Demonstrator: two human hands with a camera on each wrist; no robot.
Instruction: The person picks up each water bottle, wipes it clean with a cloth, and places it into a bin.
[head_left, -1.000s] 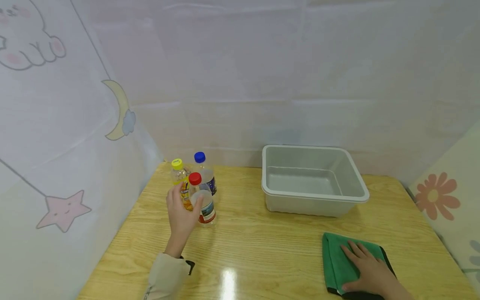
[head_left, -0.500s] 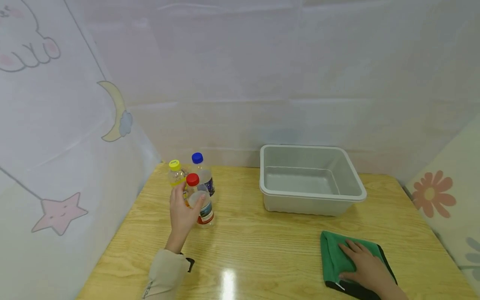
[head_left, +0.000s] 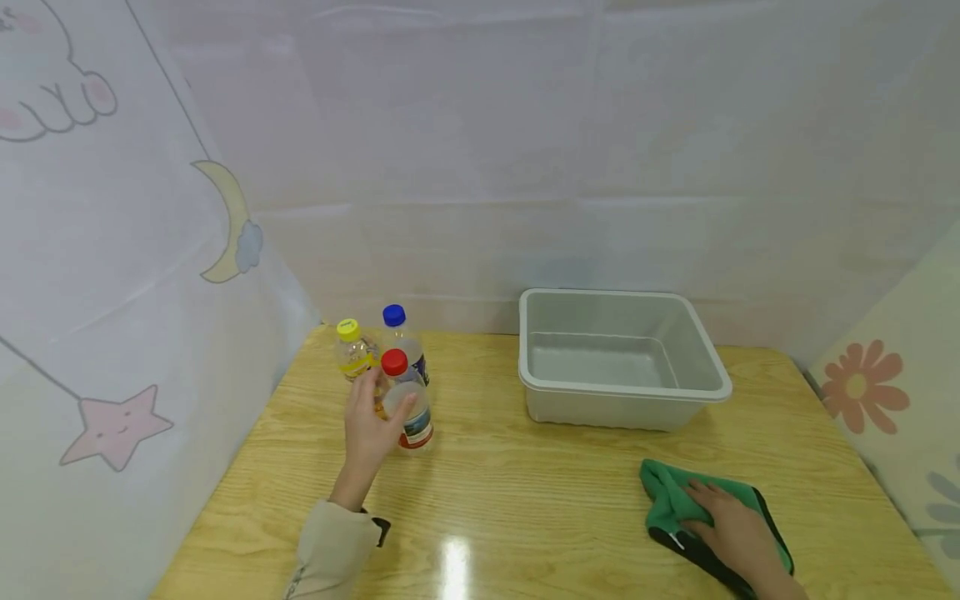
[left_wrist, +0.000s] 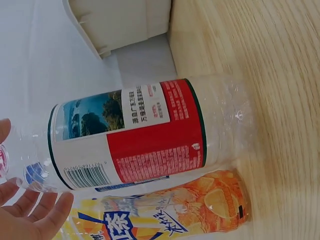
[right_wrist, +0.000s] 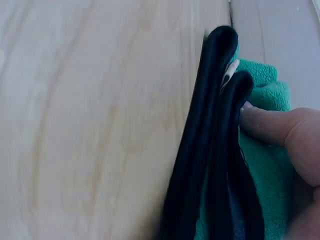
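A clear plastic bottle with a red cap stands on the table at the left, its white and red label facing the left wrist camera. My left hand holds it near the shoulder, thumb on one side and fingers on the other. Just behind it are a yellow-capped iced tea bottle with orange slices on its label and a blue-capped bottle, partly covered. At the right, a folded green towel with black edging lies on the wood. My right hand grips it, bunching up the near-left part.
A grey plastic bin with an open top stands at the back right, close to the hanging cloth backdrop. The wooden table spreads between the bottles and the towel.
The towel has gone from lying flat under spread right fingers to bunched in the grasp. My left hand and the red-capped bottle have shifted slightly to the right.
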